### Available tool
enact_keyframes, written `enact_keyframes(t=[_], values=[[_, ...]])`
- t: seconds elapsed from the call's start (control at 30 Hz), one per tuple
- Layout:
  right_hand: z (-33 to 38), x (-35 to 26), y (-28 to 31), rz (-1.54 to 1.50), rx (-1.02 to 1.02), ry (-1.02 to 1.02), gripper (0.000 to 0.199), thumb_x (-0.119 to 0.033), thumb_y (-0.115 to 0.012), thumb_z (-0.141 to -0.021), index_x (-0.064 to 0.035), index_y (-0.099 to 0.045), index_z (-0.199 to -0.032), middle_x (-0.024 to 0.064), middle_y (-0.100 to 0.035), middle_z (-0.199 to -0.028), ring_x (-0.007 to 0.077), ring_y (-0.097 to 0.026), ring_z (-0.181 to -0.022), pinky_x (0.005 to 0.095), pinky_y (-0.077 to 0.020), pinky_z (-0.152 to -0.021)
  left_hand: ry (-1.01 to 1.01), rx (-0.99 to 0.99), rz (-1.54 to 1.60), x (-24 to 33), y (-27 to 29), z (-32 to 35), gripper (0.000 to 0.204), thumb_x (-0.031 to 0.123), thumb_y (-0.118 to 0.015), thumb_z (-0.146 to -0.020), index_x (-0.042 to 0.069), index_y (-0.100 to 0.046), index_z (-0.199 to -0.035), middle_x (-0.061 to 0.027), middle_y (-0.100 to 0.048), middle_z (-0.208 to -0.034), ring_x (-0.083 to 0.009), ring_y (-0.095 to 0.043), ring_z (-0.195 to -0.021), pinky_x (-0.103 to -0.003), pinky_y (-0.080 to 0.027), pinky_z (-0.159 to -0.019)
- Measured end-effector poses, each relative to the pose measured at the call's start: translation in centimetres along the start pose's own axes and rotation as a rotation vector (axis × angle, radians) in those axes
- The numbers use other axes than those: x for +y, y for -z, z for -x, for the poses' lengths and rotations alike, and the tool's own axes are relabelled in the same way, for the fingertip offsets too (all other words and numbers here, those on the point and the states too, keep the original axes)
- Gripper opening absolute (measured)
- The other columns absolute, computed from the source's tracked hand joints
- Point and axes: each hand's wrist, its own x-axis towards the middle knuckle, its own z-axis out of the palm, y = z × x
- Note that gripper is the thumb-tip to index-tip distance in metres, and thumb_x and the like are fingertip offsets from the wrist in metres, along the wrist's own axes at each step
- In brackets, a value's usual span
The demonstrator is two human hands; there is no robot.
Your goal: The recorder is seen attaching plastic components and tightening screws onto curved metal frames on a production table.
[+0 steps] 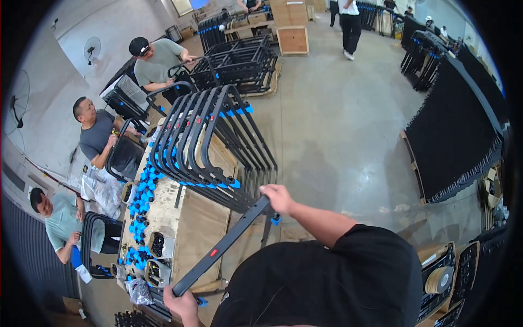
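Note:
A black tubular metal frame (231,237) with a small red mark on its bar slants across in front of my body. My left hand (183,306) is closed round its lower left end. Around the upper right end, the fingers of my right hand (279,199) are wrapped. Blue fittings show below the bar near both ends; the rest of this frame is mostly hidden. Just beyond stands a row of similar black frames (202,136) with rounded corners and blue fittings, leaning closely together against the workbench.
Blue plastic fittings (139,204) and bins of small black parts (158,245) cover the wooden workbench (166,210). Several people work beyond it, holding frames. Stacked frames (239,65) lie farther back. At the right stands a large black pile (463,131); a tape roll (437,280) sits nearer.

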Motion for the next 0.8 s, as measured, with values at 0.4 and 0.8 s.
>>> enact_keyframes(t=[0.4, 0.8], values=[[-8.0, -14.3, 17.6, -0.058, 0.264, 0.116, 0.036, -0.029, -0.063, -0.100, -0.0030, -0.062, -0.075, -0.0059, -0.051, -0.069, 0.0045, -0.043, -0.067, 0.0259, -0.0350, -0.058, -0.087, -0.120, 0.195, 16.2, -13.5, -9.7, 0.021, 0.000, -0.068, -0.075, 0.006, -0.048, -0.071, 0.0026, -0.047, -0.064, -0.0070, -0.041, -0.063, -0.025, -0.035, -0.056], [-23.4, -19.2, 17.3, 0.089, 0.242, 0.156, 0.035, -0.021, -0.065, -0.097, -0.0088, -0.055, -0.067, -0.0076, -0.046, -0.067, 0.0044, -0.039, -0.064, 0.0260, -0.0288, -0.058, 0.067, -0.157, 0.383, 15.6, -25.5, -16.6, 0.023, -0.007, -0.065, -0.074, 0.007, -0.046, -0.071, 0.0039, -0.046, -0.066, -0.0057, -0.042, -0.064, -0.025, -0.035, -0.055]])
